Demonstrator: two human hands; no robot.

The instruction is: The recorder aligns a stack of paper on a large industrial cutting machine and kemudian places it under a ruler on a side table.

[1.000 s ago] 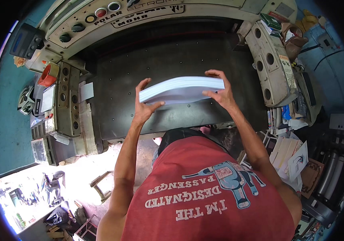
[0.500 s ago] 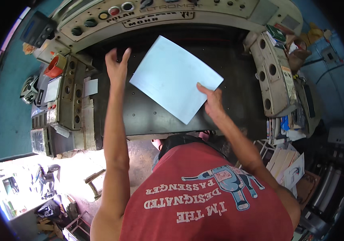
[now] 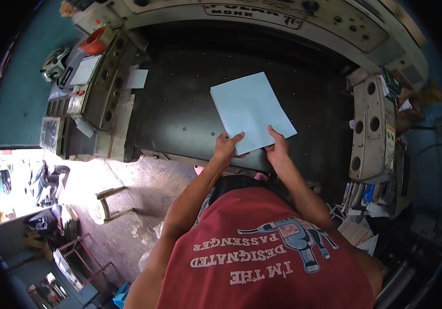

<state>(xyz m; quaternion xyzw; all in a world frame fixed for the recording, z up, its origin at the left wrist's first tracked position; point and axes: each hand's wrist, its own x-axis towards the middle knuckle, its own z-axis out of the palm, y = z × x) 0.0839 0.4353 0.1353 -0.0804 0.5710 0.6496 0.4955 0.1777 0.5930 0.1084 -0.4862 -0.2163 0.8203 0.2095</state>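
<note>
A stack of pale bluish-white paper (image 3: 252, 105) lies at a slant over the dark metal bed (image 3: 179, 103) of a large machine. At its near left corner, my left hand (image 3: 226, 146) grips the edge with the thumb on top and the fingers underneath. My right hand (image 3: 278, 146) holds the near edge farther right, thumb also on top. Both hands are closed on the stack; most of their fingers are hidden below it. Whether the far part rests on the bed or is lifted, I cannot tell.
The machine's control panel (image 3: 329, 20) spans the far side. A perforated side block (image 3: 373, 123) stands at right, another (image 3: 105, 77) at left with an orange container (image 3: 96, 41). A small white sheet (image 3: 137, 79) lies at the bed's left. A low stool (image 3: 110, 203) stands on the floor.
My left hand came from empty and open at far left to grip the near edge. The stack has turned and come nearer; my right hand still holds it. The view swung left.
</note>
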